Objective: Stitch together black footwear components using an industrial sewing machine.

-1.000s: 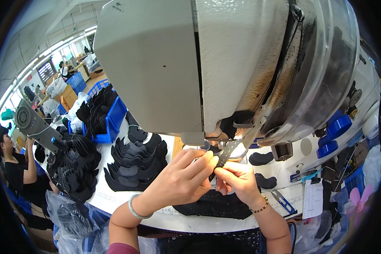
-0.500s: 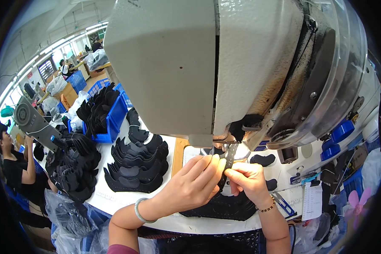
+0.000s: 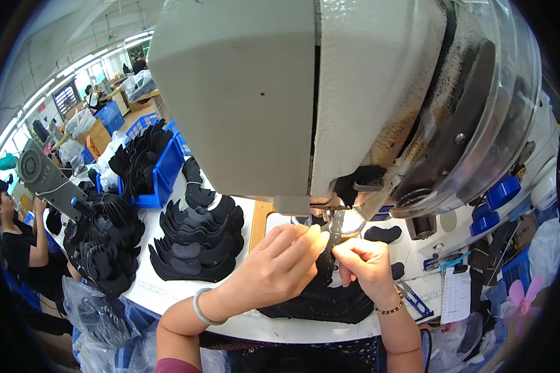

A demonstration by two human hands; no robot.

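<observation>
Under the head of a large sewing machine (image 3: 242, 105), a black fabric piece (image 3: 325, 268) with small holes along its edge stands between my hands, its upper end by the lit needle area. My left hand (image 3: 279, 258), with a pale bangle at the wrist, has its fingers closed on the piece's left side. On the other side my right hand (image 3: 366, 261), wearing a beaded bracelet, pinches the edge between thumb and forefinger. Just below lies a stack of curved black pieces (image 3: 323, 306), partly hidden by my hands. The needle itself is hidden.
Left of my arm, layered black cut pieces (image 3: 196, 242) lie on the white table (image 3: 162, 283), near a blue bin (image 3: 166, 177) and a darker heap (image 3: 109, 242). Thread snips (image 3: 415, 299) and a paper sheet (image 3: 456, 295) lie right. A co-worker (image 3: 28, 242) sits far left.
The view has shifted slightly. The black piece between my hands has turned and shows more of its flat face. Both hands remain closed near the needle area.
</observation>
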